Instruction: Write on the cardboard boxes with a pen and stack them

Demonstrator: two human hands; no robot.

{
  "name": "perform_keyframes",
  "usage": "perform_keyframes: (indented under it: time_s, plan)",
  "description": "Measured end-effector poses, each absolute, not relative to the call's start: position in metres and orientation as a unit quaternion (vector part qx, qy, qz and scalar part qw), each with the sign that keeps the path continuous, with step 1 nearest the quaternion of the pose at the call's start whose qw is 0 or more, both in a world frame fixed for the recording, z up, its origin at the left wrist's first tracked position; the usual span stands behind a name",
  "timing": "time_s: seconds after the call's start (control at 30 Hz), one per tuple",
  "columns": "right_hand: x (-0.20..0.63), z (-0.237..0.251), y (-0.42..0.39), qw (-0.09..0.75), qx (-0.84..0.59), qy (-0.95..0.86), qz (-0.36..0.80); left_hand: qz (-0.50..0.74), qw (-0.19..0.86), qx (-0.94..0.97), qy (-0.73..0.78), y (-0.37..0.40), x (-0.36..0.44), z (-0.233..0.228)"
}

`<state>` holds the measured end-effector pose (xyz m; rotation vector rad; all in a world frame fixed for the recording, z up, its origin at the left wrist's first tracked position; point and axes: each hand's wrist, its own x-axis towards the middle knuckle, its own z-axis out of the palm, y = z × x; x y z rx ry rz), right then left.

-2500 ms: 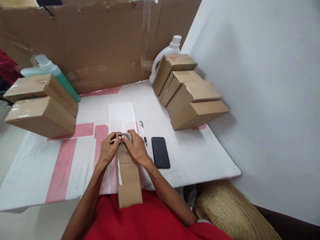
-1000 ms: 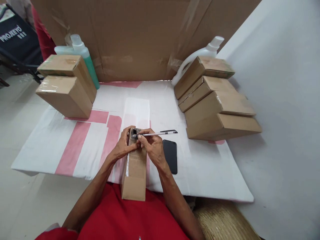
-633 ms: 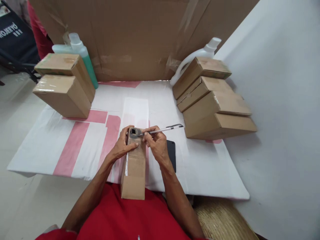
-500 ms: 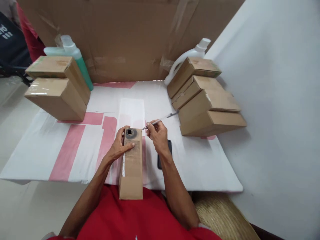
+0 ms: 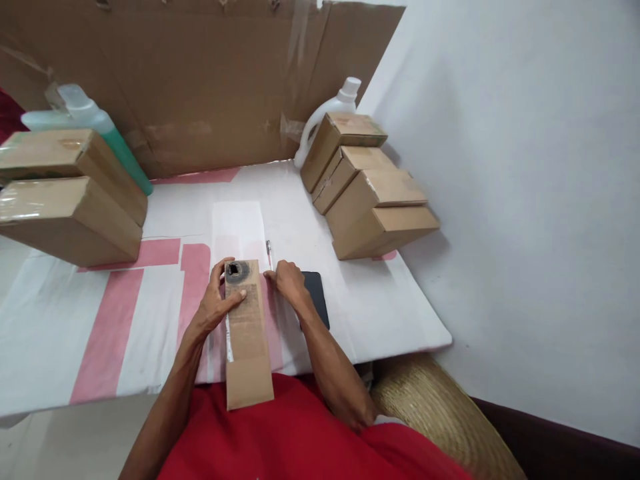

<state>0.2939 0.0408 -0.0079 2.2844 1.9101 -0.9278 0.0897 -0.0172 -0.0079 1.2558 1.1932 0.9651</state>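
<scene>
A long, narrow cardboard box [image 5: 246, 327] lies lengthwise from my lap onto the table. Its far end carries a dark round mark with a square hole [image 5: 237, 271]. My left hand [image 5: 216, 303] grips that far end from the left, thumb resting on top. My right hand [image 5: 287, 283] sits just right of the box, fingertips closed on the near end of a pen [image 5: 269, 252]. The pen lies almost flat on the table cover and points away from me. A black phone [image 5: 316, 301] lies under and behind my right wrist, partly hidden.
Several stacked brown boxes [image 5: 373, 197] lean at the right, a white jug [image 5: 327, 113] behind them. Two boxes [image 5: 70, 200] and a green bottle [image 5: 95, 127] stand left. A cardboard wall [image 5: 200, 80] closes the back. The cover [image 5: 125, 313] is white and pink. A woven straw object [image 5: 440, 413] sits lower right.
My right hand picked up the pen, worked its tip at the round mark on the box end, then drew it right and lowered it to the table. My left hand stayed on the box.
</scene>
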Motion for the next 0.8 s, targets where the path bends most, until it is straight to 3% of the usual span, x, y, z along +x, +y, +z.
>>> perform_keyframes:
  time_s: [0.23, 0.33, 0.4, 0.53, 0.7, 0.8]
  plan:
    - [0.341, 0.010, -0.024, 0.000, 0.801, 0.577, -0.160, 0.406, 0.531, 0.527, 0.525, -0.020, 0.082, -0.009]
    - [0.359, 0.001, -0.052, 0.044, 0.820, 0.540, -0.184, 0.409, 0.517, 0.529, 0.534, -0.020, 0.083, -0.008]
    - [0.365, -0.009, -0.060, 0.026, 0.825, 0.521, -0.217, 0.407, 0.504, 0.541, 0.537, -0.020, 0.084, -0.006]
    - [0.371, -0.030, -0.060, -0.080, 0.837, 0.473, -0.263, 0.399, 0.490, 0.558, 0.538, -0.020, 0.084, -0.003]
    - [0.376, -0.042, -0.060, -0.348, 0.733, 0.364, -0.457, 0.411, 0.478, 0.554, 0.544, -0.022, 0.082, -0.004]
    - [0.369, -0.022, -0.062, -0.445, 0.639, 0.262, -0.570, 0.420, 0.480, 0.549, 0.540, -0.024, 0.083, -0.004]
